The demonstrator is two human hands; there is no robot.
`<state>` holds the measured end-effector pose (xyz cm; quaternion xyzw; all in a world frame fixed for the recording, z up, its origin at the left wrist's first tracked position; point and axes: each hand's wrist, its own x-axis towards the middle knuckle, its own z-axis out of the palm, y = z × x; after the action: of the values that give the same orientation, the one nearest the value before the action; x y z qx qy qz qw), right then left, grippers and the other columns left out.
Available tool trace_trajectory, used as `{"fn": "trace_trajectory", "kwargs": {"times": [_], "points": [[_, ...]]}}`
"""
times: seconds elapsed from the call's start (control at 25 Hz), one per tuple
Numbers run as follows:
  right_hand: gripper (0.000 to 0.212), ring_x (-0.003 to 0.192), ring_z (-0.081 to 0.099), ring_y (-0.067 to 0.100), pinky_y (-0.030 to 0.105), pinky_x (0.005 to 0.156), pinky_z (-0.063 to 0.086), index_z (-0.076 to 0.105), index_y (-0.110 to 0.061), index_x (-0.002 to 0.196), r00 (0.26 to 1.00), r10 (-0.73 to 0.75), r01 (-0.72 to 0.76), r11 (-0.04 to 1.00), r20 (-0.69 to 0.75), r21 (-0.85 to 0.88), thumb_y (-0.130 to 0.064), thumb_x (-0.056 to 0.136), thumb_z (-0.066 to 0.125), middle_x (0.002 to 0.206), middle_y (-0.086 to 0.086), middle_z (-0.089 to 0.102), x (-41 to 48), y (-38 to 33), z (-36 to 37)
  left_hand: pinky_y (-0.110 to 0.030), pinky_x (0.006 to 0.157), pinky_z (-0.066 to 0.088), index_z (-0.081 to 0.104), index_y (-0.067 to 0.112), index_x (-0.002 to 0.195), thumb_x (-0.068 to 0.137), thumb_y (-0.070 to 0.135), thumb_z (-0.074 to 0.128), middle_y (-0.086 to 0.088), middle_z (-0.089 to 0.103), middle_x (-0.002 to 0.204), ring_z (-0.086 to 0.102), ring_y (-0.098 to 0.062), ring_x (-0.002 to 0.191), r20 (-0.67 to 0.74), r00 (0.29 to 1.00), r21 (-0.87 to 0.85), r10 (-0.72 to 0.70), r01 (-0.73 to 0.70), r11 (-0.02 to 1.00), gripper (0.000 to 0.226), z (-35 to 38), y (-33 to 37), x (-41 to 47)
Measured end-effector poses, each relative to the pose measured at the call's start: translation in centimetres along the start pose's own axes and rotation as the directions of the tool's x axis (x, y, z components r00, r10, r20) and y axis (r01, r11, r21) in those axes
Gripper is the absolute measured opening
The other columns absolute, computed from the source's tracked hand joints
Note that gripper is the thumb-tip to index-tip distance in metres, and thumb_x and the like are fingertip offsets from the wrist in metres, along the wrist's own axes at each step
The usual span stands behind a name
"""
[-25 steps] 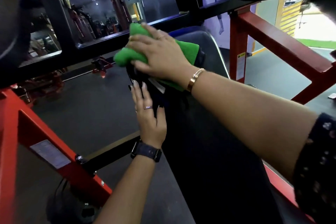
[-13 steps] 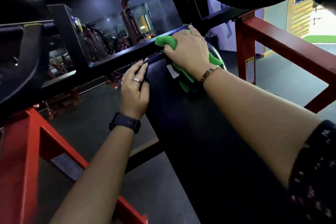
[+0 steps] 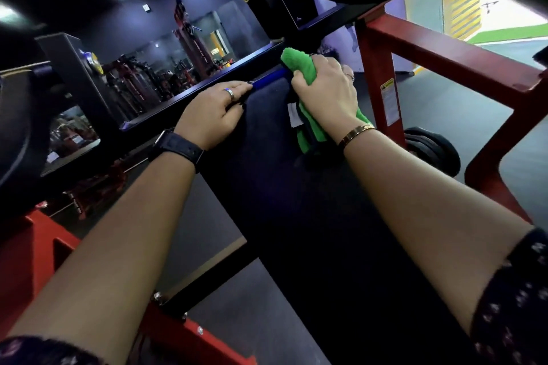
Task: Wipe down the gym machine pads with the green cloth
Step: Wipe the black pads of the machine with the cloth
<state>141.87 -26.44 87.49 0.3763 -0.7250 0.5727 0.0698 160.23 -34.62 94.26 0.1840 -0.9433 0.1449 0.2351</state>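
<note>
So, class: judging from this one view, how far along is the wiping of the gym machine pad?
Done: cannot be told; the black pad shows no visible wipe marks. In hand: the right hand presses the green cloth onto the pad's far end, while the left hand rests flat on its left edge. Left: probably the long near stretch of pad between the forearms, plus any other pads.

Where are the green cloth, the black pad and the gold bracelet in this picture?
green cloth (image 3: 296, 64): head view, on the bunched end sticking out past the fingers.
black pad (image 3: 267, 163): head view, on the bare top surface between the arms.
gold bracelet (image 3: 355, 132): head view, on the band across the right wrist.
</note>
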Motion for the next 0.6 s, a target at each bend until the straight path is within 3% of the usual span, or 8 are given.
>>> {"fn": "trace_trajectory", "kwargs": {"times": [0.32, 0.6], "points": [[0.036, 0.110, 0.046, 0.032, 0.039, 0.080, 0.039, 0.052, -0.018, 0.110, 0.986, 0.154, -0.152, 0.988, -0.062, 0.034, -0.046, 0.089, 0.042, 0.110, 0.003, 0.058, -5.4, 6.0, -0.5, -0.024, 0.109, 0.024, 0.049, 0.011, 0.134, 0.090, 0.008, 0.045, -0.008, 0.047, 0.142, 0.040, -0.020, 0.133, 0.093, 0.995, 0.036, 0.036, -0.040, 0.999, 0.045, 1.4, 2.4, 4.1], [0.046, 0.116, 0.046, 0.030, 0.042, 0.090, 0.042, 0.049, -0.022, 0.127, 0.978, 0.186, -0.191, 0.981, -0.098, -0.037, -0.047, 0.088, 0.045, 0.122, -0.002, 0.057, -10.0, 9.8, -0.7, -0.037, 0.115, 0.025, 0.039, 0.015, 0.141, 0.090, 0.017, 0.049, -0.008, 0.038, 0.147, 0.034, -0.023, 0.136, 0.213, 0.973, 0.072, 0.086, -0.103, 0.992, 0.052, 2.7, 2.8, 7.2]]}}
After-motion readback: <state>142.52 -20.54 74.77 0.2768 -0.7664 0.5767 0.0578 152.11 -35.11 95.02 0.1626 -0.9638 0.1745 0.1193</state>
